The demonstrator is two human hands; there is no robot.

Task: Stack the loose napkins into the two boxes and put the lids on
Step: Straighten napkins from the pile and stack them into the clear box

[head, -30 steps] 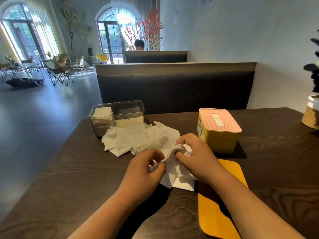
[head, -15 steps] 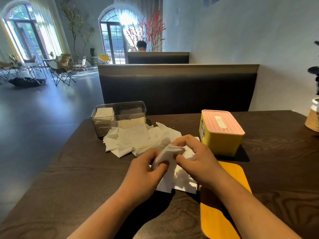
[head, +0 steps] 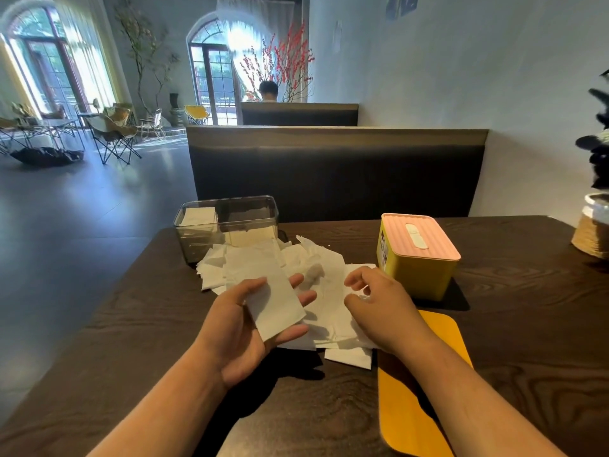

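**Left hand holds one folded napkin; right hand free over the pile**

The yellow box [head: 416, 275], with its pink lid [head: 420, 237] already on, stands on the dark wooden bench [head: 131, 341] and serves as the reference.

Just left of it lies the pile of loose napkins [head: 316, 268], spread flat and touching its lower left corner. Farther left, beyond the pile, stands the clear box [head: 227, 225], lidless, with a small stack of napkins in its left end. The pile's far edge touches this box's front wall.

The hands are apart. The left hand [head: 244, 328] is turned palm up over the near left part of the pile. It holds a folded napkin [head: 273, 298] between the thumb on top and the outstretched fingers below.

The right hand [head: 379, 308] hovers near the yellow box's front left corner, fingers loosely curled, gripping nothing.

A flat yellow lid [head: 415, 390] lies on the bench in front of the yellow box, partly under the right forearm.
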